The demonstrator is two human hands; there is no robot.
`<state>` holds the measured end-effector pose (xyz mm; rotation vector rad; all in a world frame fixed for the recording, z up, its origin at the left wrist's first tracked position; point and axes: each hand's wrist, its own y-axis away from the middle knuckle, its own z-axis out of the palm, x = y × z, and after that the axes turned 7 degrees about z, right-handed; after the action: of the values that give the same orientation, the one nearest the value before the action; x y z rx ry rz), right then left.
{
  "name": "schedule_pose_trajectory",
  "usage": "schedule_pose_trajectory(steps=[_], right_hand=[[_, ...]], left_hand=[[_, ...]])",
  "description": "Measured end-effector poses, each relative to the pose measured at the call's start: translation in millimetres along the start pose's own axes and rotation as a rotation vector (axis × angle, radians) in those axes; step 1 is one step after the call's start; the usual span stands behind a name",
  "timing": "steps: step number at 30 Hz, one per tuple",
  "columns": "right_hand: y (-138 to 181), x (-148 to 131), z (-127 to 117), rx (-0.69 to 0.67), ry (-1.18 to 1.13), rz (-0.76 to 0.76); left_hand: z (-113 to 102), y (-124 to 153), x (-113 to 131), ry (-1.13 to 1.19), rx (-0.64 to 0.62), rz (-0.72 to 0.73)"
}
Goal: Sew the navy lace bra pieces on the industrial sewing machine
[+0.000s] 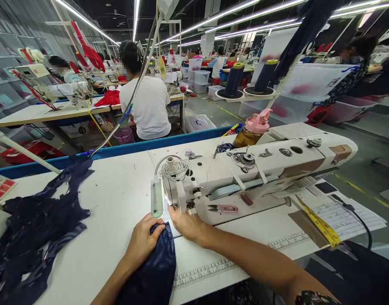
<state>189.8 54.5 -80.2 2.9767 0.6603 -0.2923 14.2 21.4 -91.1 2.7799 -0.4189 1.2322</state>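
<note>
Two bare hands work close together at the needle end of the white sewing machine [210, 169]. The left hand [145, 237] pinches the top edge of the navy cloth [161, 258] between thumb and bent fingers, the thumb laid across the edge and pointing right; its forearm slants up from the bottom of the view. The cloth lies on the white table [115, 212], running from that pinch toward the person and out of view. The right hand [190, 226] reaches in from the other side, forearm stretched leftward, with its fingertips tucked beneath the machine head; whether they grip anything cannot be told. Pink-handled snips [228, 209] lie on the machine bed, beyond the right wrist, and navy scraps [35, 224] are heaped on the left.
</note>
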Motion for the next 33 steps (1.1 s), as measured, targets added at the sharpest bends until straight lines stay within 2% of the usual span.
schedule_pose_trajectory(steps=[3,7,11,16,21,27,33], right_hand=[[4,4,-6,-0.047,-0.008,-0.029],[28,34,-20,-0.113,-0.055,-0.085],[43,56,-27,-0.092,-0.133,-0.025],[34,45,-15,-0.026,-0.262,0.014],[22,30,-4,0.054,-0.312,-0.018],[17,26,5,0.182,-0.18,0.001],[18,33,23,0.313,0.032,-0.101]], left_hand=[[2,-1,-3,0.005,0.001,-0.02],[1,-4,-1,0.033,-0.001,-0.026],[2,-9,10,0.109,0.004,-0.022],[11,-17,21,0.179,0.007,0.005],[17,-17,18,0.189,-0.008,-0.004],[21,-22,0,0.086,0.019,-0.08],[32,-43,-26,0.057,0.108,-0.054]])
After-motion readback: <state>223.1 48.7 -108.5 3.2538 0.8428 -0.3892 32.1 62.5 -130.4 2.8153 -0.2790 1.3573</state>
